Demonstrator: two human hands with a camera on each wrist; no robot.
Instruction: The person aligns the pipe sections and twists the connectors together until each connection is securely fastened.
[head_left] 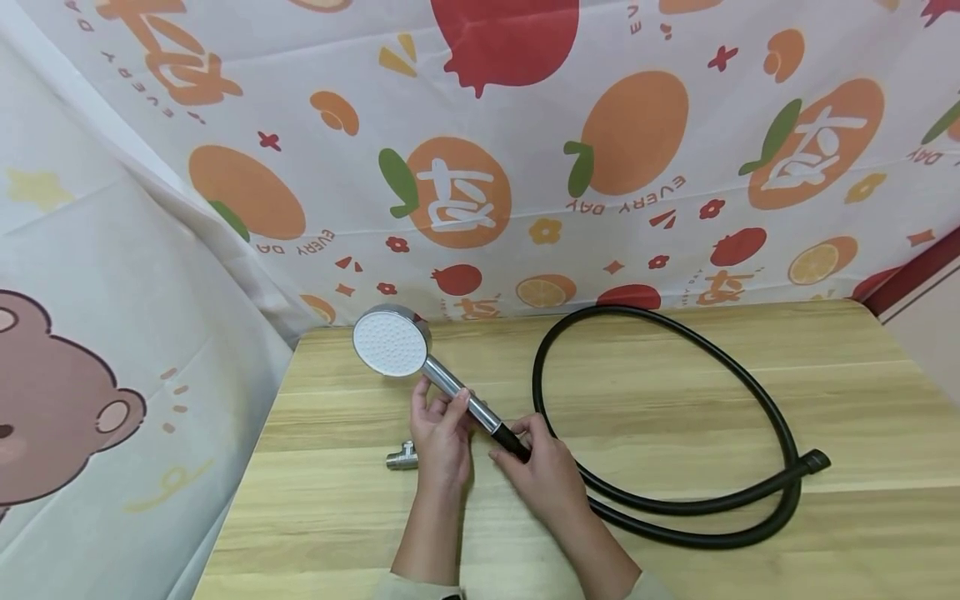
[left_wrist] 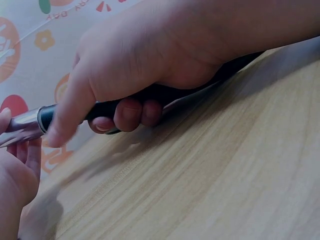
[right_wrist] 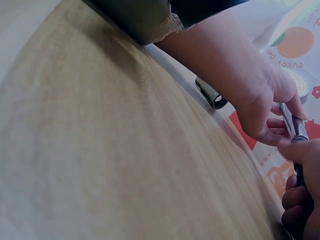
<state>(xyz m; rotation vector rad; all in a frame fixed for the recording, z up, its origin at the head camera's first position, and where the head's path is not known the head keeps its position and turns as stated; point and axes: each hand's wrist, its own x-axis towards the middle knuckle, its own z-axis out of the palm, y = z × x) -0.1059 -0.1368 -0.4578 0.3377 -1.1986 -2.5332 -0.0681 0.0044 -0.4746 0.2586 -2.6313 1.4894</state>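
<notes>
A chrome hand shower (head_left: 390, 343) with a white spray face is held tilted above the table, its head up to the left. My left hand (head_left: 441, 442) holds its chrome handle (head_left: 483, 412), thumb on top. At the handle's lower end my right hand (head_left: 551, 471) grips the black end of a shower hose (head_left: 708, 542). In the left wrist view, the right hand (left_wrist: 140, 60) has its fingers curled round the black hose, which meets the chrome handle (left_wrist: 27, 121). The joint itself is partly covered by the thumb.
A small metal valve fitting (right_wrist: 212, 94) lies on the wooden table (head_left: 330, 517), left of the left forearm. The hose loops over the table's right side, its loose end (head_left: 813, 461) crossing the loop. A fruit-print cloth (head_left: 525, 225) hangs behind, another cloth at left.
</notes>
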